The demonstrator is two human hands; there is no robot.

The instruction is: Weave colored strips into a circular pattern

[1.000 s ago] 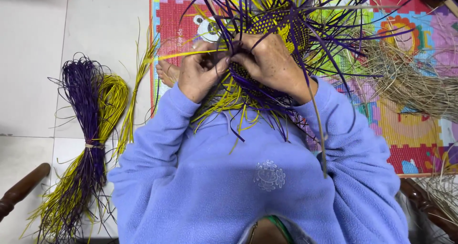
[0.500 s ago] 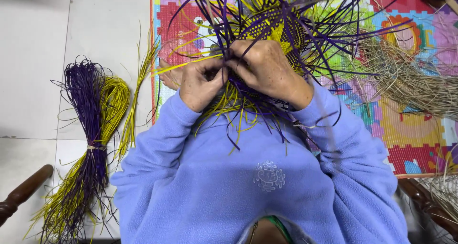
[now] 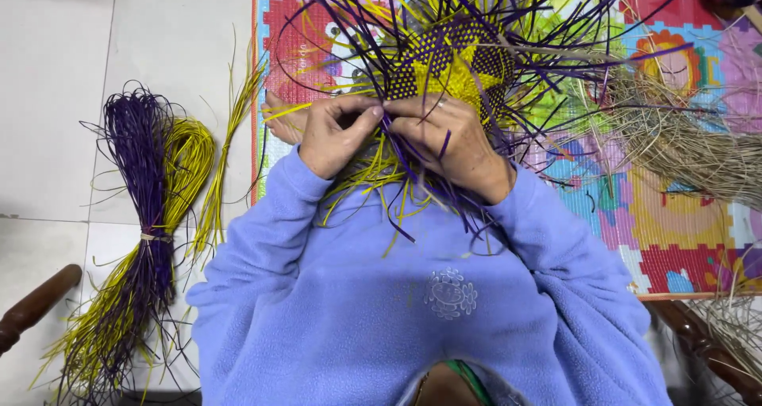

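A half-woven piece of purple and yellow strips [image 3: 456, 65] sits in front of me, with long loose strands fanning out all around it. Both hands work at its near edge, fingertips meeting. My left hand [image 3: 333, 136] pinches strands at that edge, thumb against forefinger. My right hand [image 3: 448, 144] grips a purple strip that passes between its fingers, and there is a ring on one finger. Yellow and purple strand ends hang down over my lilac sleeves.
A tied bundle of purple and yellow strips [image 3: 151, 215] lies on the white tile floor at the left. A colourful foam mat [image 3: 683, 239] is under the work, with a heap of straw-coloured fibre [image 3: 690, 144] at the right. Dark wooden chair arms [image 3: 36, 307] flank me. A bare foot [image 3: 282, 120] shows beside my left hand.
My hands have drawn closer together, fingertips now meeting at the weave's edge. The woven piece has shifted slightly and its loose strands have swung.
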